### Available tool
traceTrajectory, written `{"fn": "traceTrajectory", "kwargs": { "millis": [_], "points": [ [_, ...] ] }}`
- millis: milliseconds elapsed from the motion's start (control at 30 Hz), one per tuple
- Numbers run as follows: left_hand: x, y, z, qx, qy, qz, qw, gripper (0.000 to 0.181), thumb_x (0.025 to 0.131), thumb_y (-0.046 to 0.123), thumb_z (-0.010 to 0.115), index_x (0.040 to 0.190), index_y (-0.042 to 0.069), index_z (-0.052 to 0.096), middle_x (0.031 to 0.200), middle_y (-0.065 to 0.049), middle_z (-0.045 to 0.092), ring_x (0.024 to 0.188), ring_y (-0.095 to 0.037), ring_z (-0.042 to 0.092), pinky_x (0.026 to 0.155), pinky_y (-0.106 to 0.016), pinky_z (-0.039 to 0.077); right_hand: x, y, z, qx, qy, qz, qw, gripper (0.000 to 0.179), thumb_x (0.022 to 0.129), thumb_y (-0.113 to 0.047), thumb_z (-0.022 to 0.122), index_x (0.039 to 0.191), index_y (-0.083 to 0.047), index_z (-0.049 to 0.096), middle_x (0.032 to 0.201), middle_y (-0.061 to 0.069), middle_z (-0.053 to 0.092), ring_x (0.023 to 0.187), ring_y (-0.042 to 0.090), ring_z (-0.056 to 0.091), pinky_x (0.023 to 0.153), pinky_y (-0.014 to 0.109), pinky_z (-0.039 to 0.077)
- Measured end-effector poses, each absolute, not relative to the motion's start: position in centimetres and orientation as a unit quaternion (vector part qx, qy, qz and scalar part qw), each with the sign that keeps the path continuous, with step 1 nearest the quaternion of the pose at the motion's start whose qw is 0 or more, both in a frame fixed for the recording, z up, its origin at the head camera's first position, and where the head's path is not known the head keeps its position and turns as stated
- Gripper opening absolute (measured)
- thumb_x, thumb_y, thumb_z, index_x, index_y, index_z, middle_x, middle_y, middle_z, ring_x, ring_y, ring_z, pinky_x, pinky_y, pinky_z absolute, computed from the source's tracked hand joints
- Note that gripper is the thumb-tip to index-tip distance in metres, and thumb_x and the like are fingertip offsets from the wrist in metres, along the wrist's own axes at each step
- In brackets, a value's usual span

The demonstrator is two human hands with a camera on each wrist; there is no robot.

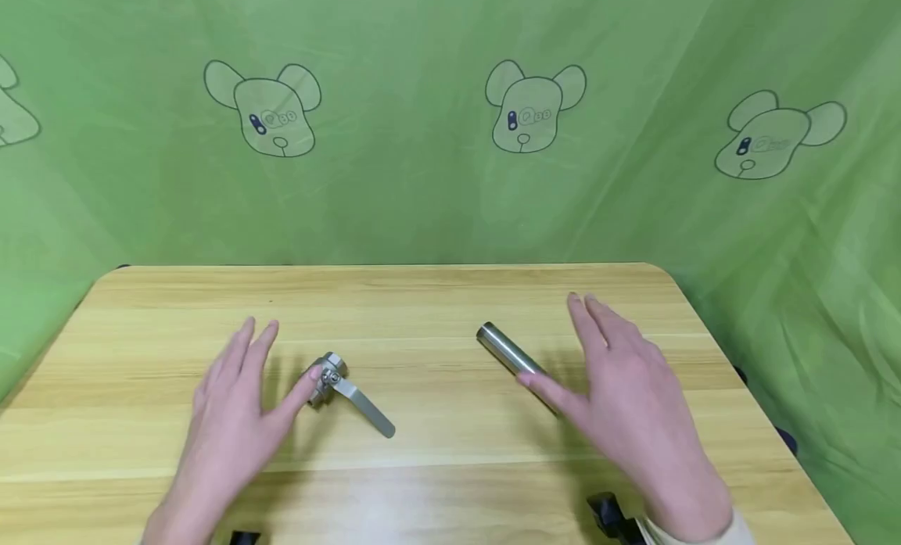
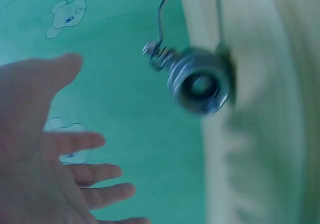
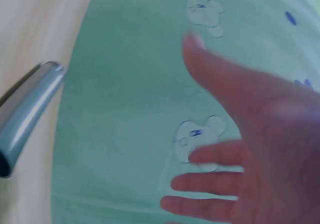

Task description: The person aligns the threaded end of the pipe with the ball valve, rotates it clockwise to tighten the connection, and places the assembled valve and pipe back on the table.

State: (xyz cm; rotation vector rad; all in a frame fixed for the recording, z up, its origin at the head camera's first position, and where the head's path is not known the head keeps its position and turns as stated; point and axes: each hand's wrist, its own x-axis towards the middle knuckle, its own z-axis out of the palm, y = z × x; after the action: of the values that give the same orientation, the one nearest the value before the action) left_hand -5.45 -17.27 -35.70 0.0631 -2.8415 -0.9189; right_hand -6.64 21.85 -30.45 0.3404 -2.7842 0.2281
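Observation:
A metal ball valve (image 1: pixel 328 373) with a flat lever handle (image 1: pixel 367 409) lies on the wooden table, left of the middle. My left hand (image 1: pixel 235 420) hovers beside it, fingers spread, the thumb overlapping the valve's body in the head view. In the left wrist view the valve (image 2: pixel 200 82) turns its round threaded opening to the camera, apart from the hand (image 2: pixel 40 134). To the right lies a shiny metal tube (image 1: pixel 508 349), slanting toward me. Over its near end is my right hand (image 1: pixel 637 400), fingers straight and thumb out. The tube (image 3: pixel 30 109) stands apart from that hand (image 3: pixel 280 139) in the right wrist view.
The table (image 1: pixel 422 295) has a light wood grain and rounded far corners. Behind it and along its sides hangs a green cloth (image 1: pixel 408 193) printed with cartoon animal heads. Black straps (image 1: pixel 612 518) show at the wrists.

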Motion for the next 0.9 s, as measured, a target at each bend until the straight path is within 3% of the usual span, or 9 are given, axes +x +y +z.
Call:
{"fn": "traceTrajectory", "kwargs": {
  "millis": [100,233,300,367,433,533,667,800,900],
  "points": [
    [-6.1,-17.5,-36.0,0.058,-0.919,-0.386,0.053,0.090,0.104,0.061,0.063,0.171,0.012,0.027,0.177,-0.024,0.025,0.159,-0.056,0.028,0.123,-0.080,0.026,-7.4,22.4,-31.3,0.115,-0.960,0.130,0.217,0.093,0.086,-0.049,0.089,0.152,0.006,0.054,0.146,0.034,0.062,0.130,0.055,0.062,0.100,0.070,0.056],
    [-6.7,-18.1,-36.9,0.103,-0.872,-0.478,0.024,0.088,0.105,0.059,0.062,0.169,0.009,0.029,0.173,-0.026,0.033,0.158,-0.051,0.034,0.127,-0.069,0.033,-8.4,23.3,-32.8,0.115,-0.940,0.162,0.276,0.070,0.082,-0.034,0.094,0.133,0.007,0.070,0.126,0.033,0.073,0.115,0.054,0.071,0.091,0.067,0.061],
    [-6.9,-18.3,-37.4,0.114,-0.848,-0.518,0.019,0.083,0.105,0.054,0.065,0.167,0.008,0.034,0.171,-0.024,0.038,0.157,-0.046,0.039,0.128,-0.060,0.037,-8.8,23.6,-33.4,0.110,-0.934,0.172,0.292,0.059,0.083,-0.030,0.094,0.125,0.006,0.074,0.119,0.031,0.076,0.108,0.053,0.074,0.088,0.066,0.062],
    [-7.1,-18.5,-37.9,0.121,-0.822,-0.556,0.020,0.076,0.106,0.047,0.068,0.164,0.008,0.039,0.169,-0.019,0.043,0.155,-0.038,0.045,0.127,-0.042,0.043,-9.2,23.9,-33.9,0.106,-0.929,0.193,0.299,0.050,0.083,-0.025,0.094,0.120,0.005,0.077,0.114,0.030,0.078,0.101,0.052,0.076,0.086,0.064,0.063],
    [-7.4,-18.7,-38.4,0.131,-0.794,-0.594,0.020,0.067,0.106,0.037,0.070,0.161,0.009,0.043,0.166,-0.014,0.048,0.150,-0.028,0.052,0.119,-0.025,0.049,-9.5,24.1,-34.4,0.088,-0.926,0.230,0.286,0.042,0.087,-0.022,0.092,0.118,0.002,0.079,0.112,0.026,0.080,0.098,0.048,0.078,0.085,0.061,0.064],
    [-7.8,-18.9,-39.1,0.148,-0.748,-0.647,0.019,0.058,0.106,0.020,0.071,0.157,0.006,0.047,0.157,-0.006,0.058,0.134,-0.008,0.061,0.104,-0.009,0.051,-10.0,24.4,-35.0,0.029,-0.919,0.316,0.233,0.031,0.093,-0.025,0.087,0.116,-0.006,0.082,0.111,0.015,0.083,0.097,0.031,0.081,0.084,0.037,0.067],
    [-8.1,-19.3,-40.0,0.157,-0.708,-0.689,0.005,0.055,0.104,0.011,0.072,0.153,0.004,0.049,0.138,0.009,0.070,0.117,0.003,0.068,0.102,-0.011,0.054,-10.4,24.9,-35.7,-0.072,-0.871,0.463,0.149,0.026,0.100,-0.028,0.080,0.120,-0.012,0.081,0.109,-0.004,0.084,0.096,0.005,0.077,0.083,0.011,0.059],
    [-8.2,-19.5,-40.8,0.145,-0.694,-0.706,0.001,0.055,0.103,0.014,0.074,0.152,0.004,0.050,0.129,0.016,0.074,0.118,0.001,0.070,0.104,-0.012,0.054,-10.8,25.4,-36.4,-0.129,-0.805,0.568,0.115,0.027,0.101,-0.023,0.078,0.124,-0.009,0.078,0.101,-0.015,0.083,0.096,0.002,0.078,0.089,0.015,0.061],
    [-8.2,-19.6,-41.5,0.132,-0.682,-0.719,0.007,0.055,0.102,0.015,0.075,0.150,0.002,0.051,0.128,0.013,0.076,0.118,-0.001,0.071,0.104,-0.012,0.054,-11.3,25.9,-37.5,-0.147,-0.755,0.631,0.101,0.026,0.099,-0.016,0.080,0.123,-0.008,0.077,0.098,-0.013,0.083,0.095,0.007,0.080,0.092,0.020,0.063]
  ]
}}
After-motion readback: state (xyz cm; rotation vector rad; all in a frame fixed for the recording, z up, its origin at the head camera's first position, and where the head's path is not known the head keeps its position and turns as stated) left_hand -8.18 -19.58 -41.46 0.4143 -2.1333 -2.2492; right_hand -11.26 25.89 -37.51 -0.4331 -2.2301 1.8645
